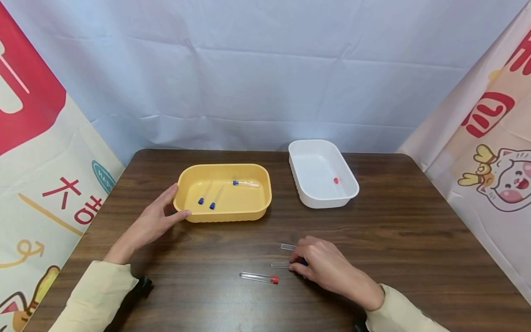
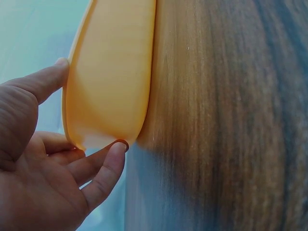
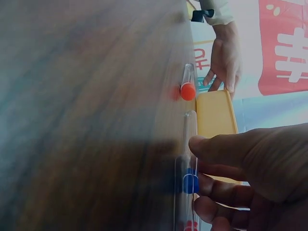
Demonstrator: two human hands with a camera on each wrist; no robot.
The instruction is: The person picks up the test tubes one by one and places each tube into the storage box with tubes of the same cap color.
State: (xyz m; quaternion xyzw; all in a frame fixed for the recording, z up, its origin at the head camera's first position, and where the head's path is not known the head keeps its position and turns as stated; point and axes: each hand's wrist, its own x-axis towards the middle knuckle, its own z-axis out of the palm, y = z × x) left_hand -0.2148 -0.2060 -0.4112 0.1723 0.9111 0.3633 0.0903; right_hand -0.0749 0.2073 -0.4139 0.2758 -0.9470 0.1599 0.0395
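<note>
My left hand [image 1: 155, 214] holds the left end of a yellow tray [image 1: 226, 216], thumb at the near rim and fingers on the end wall. Three blue-capped test tubes [image 1: 246, 184] lie inside it. My right hand [image 1: 321, 265] holds a blue-capped test tube [image 1: 279, 265] near the tabletop, thumb on the glass and fingers beside the blue cap [image 3: 190, 183]. Another test tube [image 1: 287, 247] lies partly under this hand; its red cap [image 3: 191, 225] shows in the right wrist view. A red-capped test tube [image 1: 258, 277] lies to the left of the right hand.
A white tray [image 1: 327, 203] stands at the back right of the brown wooden table [image 1: 394, 230], with one red-capped test tube [image 1: 336, 181] in it. Behind the table hangs a pale cloth [image 1: 265, 83]. Printed cloths [image 1: 493, 152] hang on both sides.
</note>
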